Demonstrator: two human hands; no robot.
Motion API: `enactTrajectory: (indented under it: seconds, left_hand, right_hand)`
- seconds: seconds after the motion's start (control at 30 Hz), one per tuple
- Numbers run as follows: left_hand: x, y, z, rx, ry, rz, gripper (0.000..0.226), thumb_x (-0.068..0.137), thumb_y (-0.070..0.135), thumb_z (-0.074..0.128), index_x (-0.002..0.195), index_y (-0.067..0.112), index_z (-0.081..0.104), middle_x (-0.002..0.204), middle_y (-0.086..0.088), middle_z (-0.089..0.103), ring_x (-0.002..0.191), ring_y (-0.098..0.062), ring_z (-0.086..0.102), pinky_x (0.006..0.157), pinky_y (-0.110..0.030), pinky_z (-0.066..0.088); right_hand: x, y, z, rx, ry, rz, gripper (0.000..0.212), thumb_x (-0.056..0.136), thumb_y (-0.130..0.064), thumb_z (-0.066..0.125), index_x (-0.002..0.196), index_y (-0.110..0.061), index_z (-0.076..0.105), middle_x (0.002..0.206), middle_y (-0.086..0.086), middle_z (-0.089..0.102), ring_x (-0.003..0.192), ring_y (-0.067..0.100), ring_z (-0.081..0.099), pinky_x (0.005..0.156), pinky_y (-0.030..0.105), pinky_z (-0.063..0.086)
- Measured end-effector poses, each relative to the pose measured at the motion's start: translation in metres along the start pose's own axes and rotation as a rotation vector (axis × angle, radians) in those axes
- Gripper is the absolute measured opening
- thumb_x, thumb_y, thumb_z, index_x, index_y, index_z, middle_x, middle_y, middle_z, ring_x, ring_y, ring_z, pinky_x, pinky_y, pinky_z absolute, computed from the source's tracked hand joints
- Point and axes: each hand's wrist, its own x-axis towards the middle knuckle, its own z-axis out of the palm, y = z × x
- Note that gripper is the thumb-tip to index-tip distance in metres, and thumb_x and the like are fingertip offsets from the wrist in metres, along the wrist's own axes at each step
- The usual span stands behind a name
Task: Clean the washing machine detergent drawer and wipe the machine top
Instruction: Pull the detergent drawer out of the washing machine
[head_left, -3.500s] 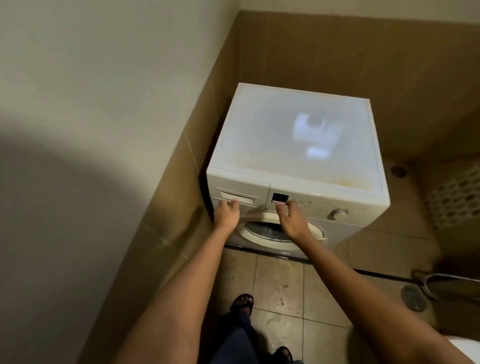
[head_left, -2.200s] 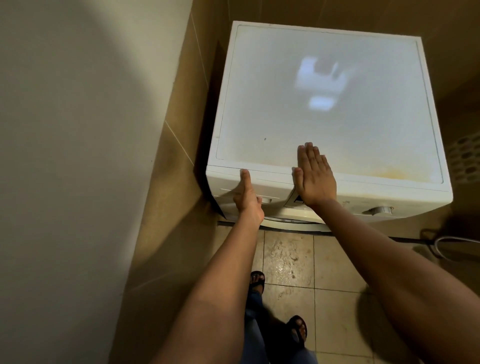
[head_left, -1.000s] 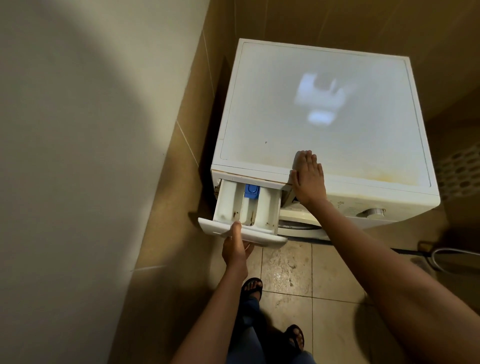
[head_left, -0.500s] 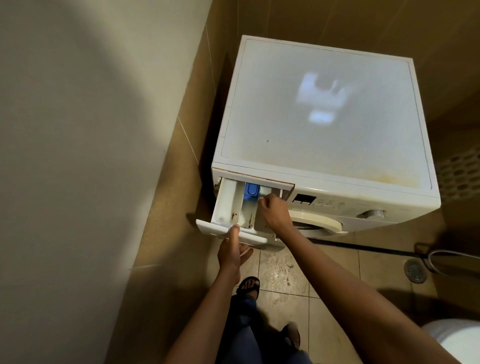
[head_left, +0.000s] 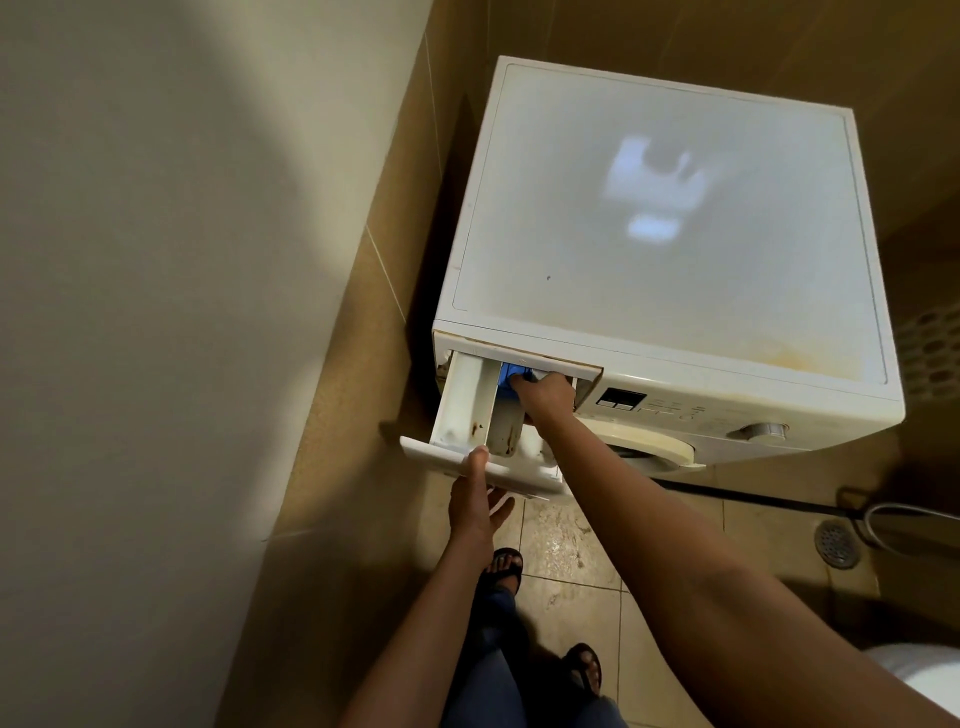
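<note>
Early stage, by the look of it. The detergent drawer (head_left: 462, 400) stands pulled most of the way out of the washing machine (head_left: 727, 410) at its front left corner, not yet lifted free. Left hand (head_left: 475, 506) pinches the drawer's front panel, thumb on top and fingers underneath. Right hand (head_left: 545, 397) reaches into the drawer with bent knuckles, fingertips at the blue insert (head_left: 506, 376). Cannot tell whether it grips the insert or only presses it, but this is probably the release step for taking the drawer out. No cleaning done as far as shown: rust-brown spots (head_left: 475, 428) sit at the near end of the compartments, and neither hand holds a cloth. Machine top (head_left: 649, 291) looks unwiped, with a yellow-brown stain (head_left: 800, 358) near its front right edge and a dark speck (head_left: 548, 278) toward the left. Left to do, as I judge it: free the drawer, clean it, put it back, wipe the top. Counts: one washing machine, one drawer with two open compartments in view and a third part hidden under the right hand, one blue insert, one display (head_left: 621, 399), one dial (head_left: 761, 431), one door rim (head_left: 654, 441). On the tiled floor: one floor drain (head_left: 836, 544), one hose (head_left: 909, 514), two sandalled feet (head_left: 504, 566). One perforated basket (head_left: 935, 353) at the right edge. Two hands, both on the drawer.
</note>
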Motion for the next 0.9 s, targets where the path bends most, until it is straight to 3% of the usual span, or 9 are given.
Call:
enactTrajectory:
  seconds: [0.13,0.33,0.6,0.77,0.9]
  left_hand:
    - [0.000,0.005,0.009,-0.078,0.024,-0.054,0.054,0.083,0.047,0.067,0.126,0.018,0.052,0.118,-0.013,0.061,0.101,-0.030,0.066,0.083,-0.043,0.059]
    - [-0.002,0.008,0.010,-0.042,0.004,-0.034,0.037,0.089,0.035,0.057,0.119,0.013,0.054,0.114,-0.017,0.063,0.098,-0.030,0.067,0.082,-0.041,0.059]
    - [-0.004,0.006,0.012,0.024,-0.013,-0.048,0.045,0.090,0.039,0.054,0.125,0.011,0.051,0.118,-0.018,0.061,0.102,-0.031,0.065,0.068,-0.033,0.059]
    - [-0.003,0.008,0.012,0.041,-0.003,-0.054,0.044,0.090,0.040,0.054,0.124,0.012,0.052,0.117,-0.017,0.061,0.101,-0.030,0.065,0.071,-0.035,0.060]
    - [0.000,0.008,0.009,0.062,0.002,-0.034,0.046,0.092,0.041,0.052,0.127,0.011,0.052,0.118,-0.017,0.061,0.102,-0.030,0.065,0.075,-0.037,0.060]
  right_hand:
    - [0.001,0.001,-0.002,-0.056,0.000,-0.010,0.029,0.086,-0.030,0.069,0.091,-0.004,0.057,0.094,0.013,0.063,0.081,0.032,0.067,0.075,0.043,0.058]
    - [-0.006,0.000,-0.006,-0.113,0.005,-0.077,0.031,0.088,-0.029,0.066,0.097,0.000,0.063,0.090,0.013,0.066,0.076,0.030,0.068,0.058,0.029,0.051]
    - [-0.009,-0.002,-0.011,-0.162,-0.016,-0.086,0.031,0.090,-0.029,0.064,0.102,-0.001,0.061,0.089,0.010,0.061,0.073,0.025,0.063,0.064,0.031,0.053]
    - [-0.010,-0.003,-0.011,-0.142,-0.009,-0.097,0.028,0.088,-0.028,0.066,0.100,-0.003,0.061,0.093,0.011,0.064,0.080,0.028,0.066,0.071,0.035,0.057]
    - [-0.008,-0.002,-0.011,-0.131,-0.027,-0.087,0.030,0.089,-0.028,0.065,0.101,-0.001,0.060,0.090,0.010,0.061,0.073,0.024,0.062,0.060,0.028,0.052]
